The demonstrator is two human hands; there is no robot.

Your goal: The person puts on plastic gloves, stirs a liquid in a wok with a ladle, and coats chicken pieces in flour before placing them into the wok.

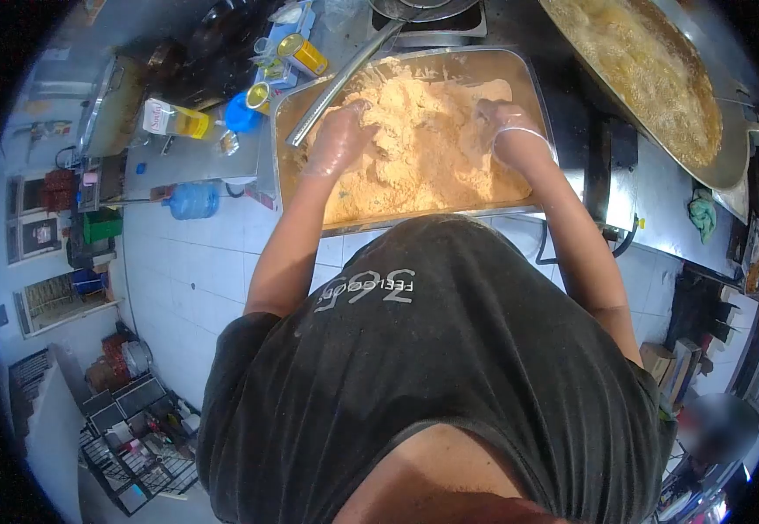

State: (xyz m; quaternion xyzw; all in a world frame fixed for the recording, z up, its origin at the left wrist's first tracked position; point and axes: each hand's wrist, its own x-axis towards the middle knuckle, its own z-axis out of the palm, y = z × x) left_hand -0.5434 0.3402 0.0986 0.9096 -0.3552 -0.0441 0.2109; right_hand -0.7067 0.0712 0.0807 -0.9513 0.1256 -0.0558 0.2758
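Note:
A large rectangular metal tray [524, 77] holds a deep heap of pale orange breading flour [423, 131] with lumpy clumps in it. My left hand [341, 141], in a clear plastic glove, is at the left side of the heap, its fingers bent into the flour. On the opposite side my right hand [509, 131], gloved likewise with a white band at the wrist, reaches into the flour with curved fingers. Flour covers the fingertips of both hands, so what they hold, if anything, is hidden. A long metal handle [345, 83] crosses the tray's left rim close to my left hand.
At the right, a wide pan [637, 105] holds bubbling oil. A strainer [423, 9] lies beyond the tray. Yellow cans [303, 56] and an oil container [174, 120] stand at the left. A blue water jug [194, 201] and a green cloth [703, 216] are also around.

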